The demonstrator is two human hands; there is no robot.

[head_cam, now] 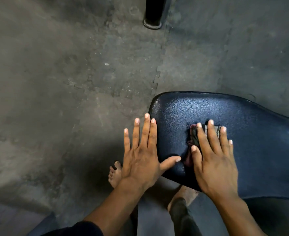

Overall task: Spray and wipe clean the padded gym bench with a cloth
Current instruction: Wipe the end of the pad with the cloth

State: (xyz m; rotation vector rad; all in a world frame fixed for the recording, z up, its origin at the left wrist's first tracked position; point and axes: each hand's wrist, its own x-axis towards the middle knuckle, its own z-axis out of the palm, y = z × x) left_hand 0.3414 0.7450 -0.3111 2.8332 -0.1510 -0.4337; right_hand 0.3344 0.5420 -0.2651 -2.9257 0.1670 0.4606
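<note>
The padded gym bench has a dark blue vinyl top and fills the right half of the head view, its rounded end pointing left. A small dark cloth lies on the pad, mostly covered by my right hand, which presses flat on it with fingers spread. My left hand hovers open over the bench's left end, fingers apart, thumb over the pad's edge, holding nothing. No spray bottle is in view.
Grey interlocking rubber floor mats cover the ground. A black post foot stands at the top centre. My bare feet are on the floor below the bench end.
</note>
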